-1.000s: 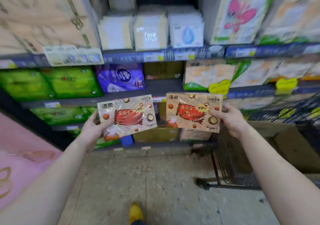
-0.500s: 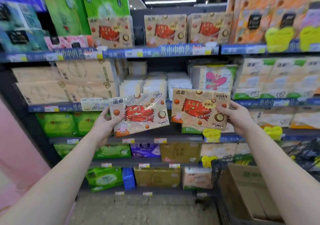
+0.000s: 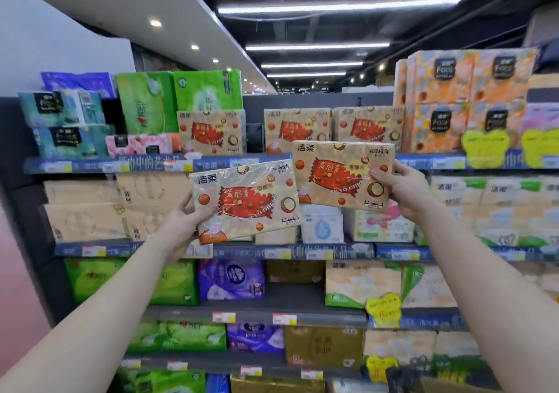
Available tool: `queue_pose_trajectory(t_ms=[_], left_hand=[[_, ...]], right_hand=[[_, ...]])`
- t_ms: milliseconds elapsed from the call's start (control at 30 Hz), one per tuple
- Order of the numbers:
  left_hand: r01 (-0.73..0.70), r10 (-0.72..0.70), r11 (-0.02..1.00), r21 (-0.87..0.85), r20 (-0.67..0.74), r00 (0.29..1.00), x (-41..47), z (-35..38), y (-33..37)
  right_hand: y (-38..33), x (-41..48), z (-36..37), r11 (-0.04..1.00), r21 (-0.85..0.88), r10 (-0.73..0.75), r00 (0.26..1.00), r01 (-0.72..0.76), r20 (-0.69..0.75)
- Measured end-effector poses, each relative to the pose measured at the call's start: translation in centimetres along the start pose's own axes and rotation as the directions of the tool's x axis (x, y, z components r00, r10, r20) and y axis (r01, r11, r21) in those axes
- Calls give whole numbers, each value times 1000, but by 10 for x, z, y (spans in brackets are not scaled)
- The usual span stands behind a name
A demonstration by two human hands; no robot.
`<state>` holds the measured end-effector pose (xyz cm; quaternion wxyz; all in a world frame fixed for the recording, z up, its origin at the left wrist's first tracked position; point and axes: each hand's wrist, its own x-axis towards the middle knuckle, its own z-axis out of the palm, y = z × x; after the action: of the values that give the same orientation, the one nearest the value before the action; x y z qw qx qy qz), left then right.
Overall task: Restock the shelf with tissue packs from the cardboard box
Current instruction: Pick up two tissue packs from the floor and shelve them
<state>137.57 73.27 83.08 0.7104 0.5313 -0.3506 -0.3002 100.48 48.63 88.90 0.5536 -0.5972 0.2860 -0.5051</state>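
Left hand grips one tan tissue pack; right hand grips another (higher). Top shelf gap between shelved packs looks narrow, apparently.

top shelf | open dark gap between beige candy-print tissue packs: left one, right pair | tall green packs block the left

A single head-worn wide-angle camera looked forward and slightly upward from close range at store shelves, facing them nearly square-on. Both outstretched forearms entered from the bottom corners, and ceiling lights filled the upper frame.
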Motion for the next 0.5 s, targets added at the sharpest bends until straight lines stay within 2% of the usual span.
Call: queue_pose_trajectory(t_ms=[500], left_hand=[[-174, 177, 983, -59, 57, 982, 171, -3, 48]], right_hand=[[-32, 193, 96, 980, -65, -184, 981, 188, 65]])
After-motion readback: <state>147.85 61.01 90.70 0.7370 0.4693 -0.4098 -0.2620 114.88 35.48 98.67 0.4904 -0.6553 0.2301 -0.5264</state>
